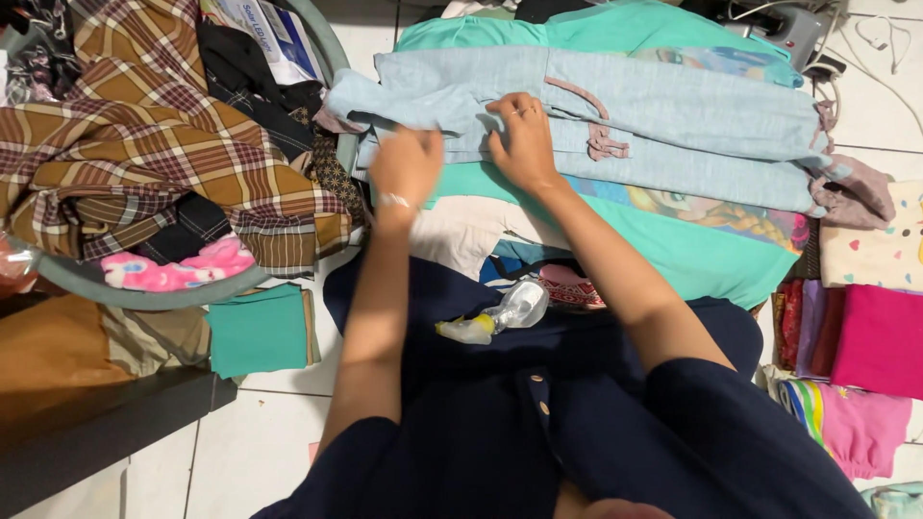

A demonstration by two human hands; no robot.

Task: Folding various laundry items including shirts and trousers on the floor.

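While my right hand [524,139] presses open-palmed on the light blue garment [615,115], my blurred left hand [406,165] hovers beside it, grip unclear.

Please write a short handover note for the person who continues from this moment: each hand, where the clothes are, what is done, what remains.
Left hand: open, blurred, at the left end of the light blue garment.
Right hand: flat on the same garment, pressing it.
The garment lies spread on a teal cloth.
Done: folded pieces stacked at right.
Left: the basket at left holds a heap of plaid and dark clothes.
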